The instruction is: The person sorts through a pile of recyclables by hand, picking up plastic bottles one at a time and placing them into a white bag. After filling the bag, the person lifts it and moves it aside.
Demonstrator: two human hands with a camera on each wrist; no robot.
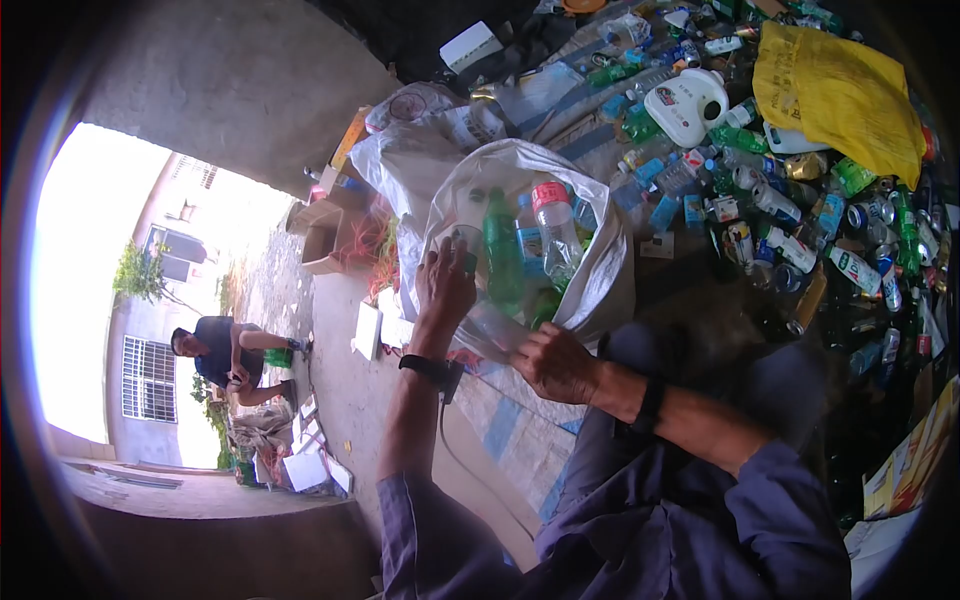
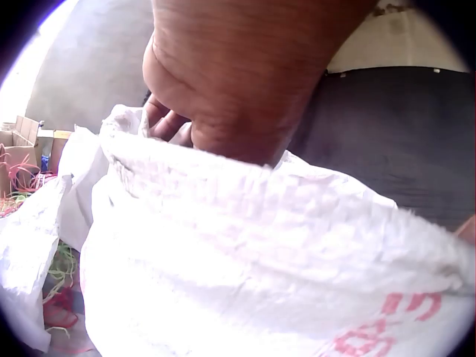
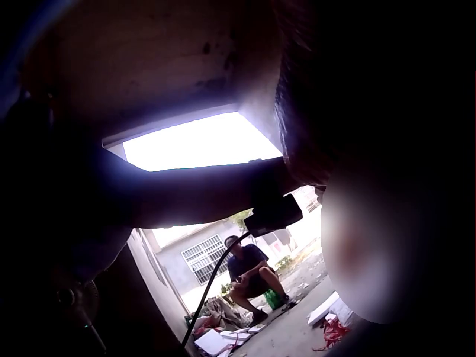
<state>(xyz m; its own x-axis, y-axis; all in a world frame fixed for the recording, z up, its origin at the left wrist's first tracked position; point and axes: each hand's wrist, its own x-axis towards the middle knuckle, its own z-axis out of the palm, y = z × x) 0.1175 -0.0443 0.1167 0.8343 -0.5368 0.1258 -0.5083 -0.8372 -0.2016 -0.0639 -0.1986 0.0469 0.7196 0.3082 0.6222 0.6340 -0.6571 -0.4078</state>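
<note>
A white woven sack (image 1: 612, 290) stands with its mouth wide in the head view. Inside lie a green plastic bottle (image 1: 502, 250), a clear bottle with a red label (image 1: 560, 235) and a blue-labelled bottle (image 1: 530, 245). My left hand (image 1: 445, 285) reaches over the near-left rim into the sack, fingertips beside a small green piece; I cannot tell whether they hold it. In the left wrist view the sack's wall (image 2: 223, 216) hides much of that hand (image 2: 230, 97). My right hand (image 1: 555, 365) grips the sack's rim with curled fingers. The right wrist view is mostly dark.
Bottles and cans (image 1: 780, 220) are heaped at the right, with a white jug (image 1: 685, 107) and a yellow sack (image 1: 840, 95) on them. Cardboard boxes (image 1: 330, 225) stand beyond the sack. A person (image 1: 235, 360) sits outside at the left. A cable (image 1: 470, 470) trails from my left wrist.
</note>
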